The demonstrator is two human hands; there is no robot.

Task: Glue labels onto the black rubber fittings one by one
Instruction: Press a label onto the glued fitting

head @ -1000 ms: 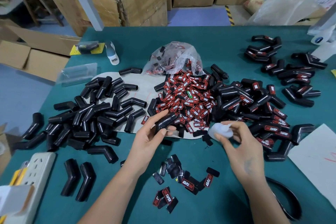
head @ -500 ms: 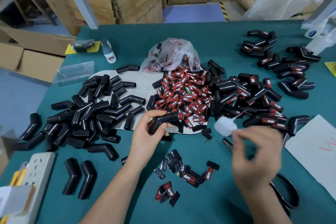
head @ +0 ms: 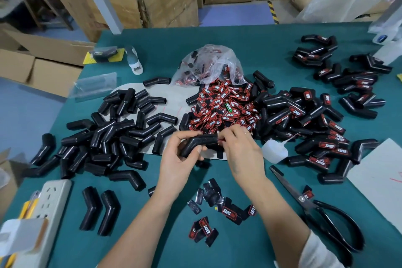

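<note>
The green table (head: 217,54) was covered in black bent tubes. The left hand (head: 180,159) gripped one black rubber fitting (head: 199,142) by its bend, above the table's middle. It looked light and a bit squishy. The right hand (head: 241,150) pinched a small red label (head: 222,141) at its end.

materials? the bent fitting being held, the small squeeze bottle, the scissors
Bent fitting: looks like black rubber, semi-gloss, with a ribbed band near the elbow; soft highlights.
Squeeze bottle: translucent white plastic, probably soft, matte; thin drawn-out nozzle.
Scissors: metal blades, dull grey, pivot screw visible; handle loops glossy black, either painted metal or coated, can't tell.
</note>
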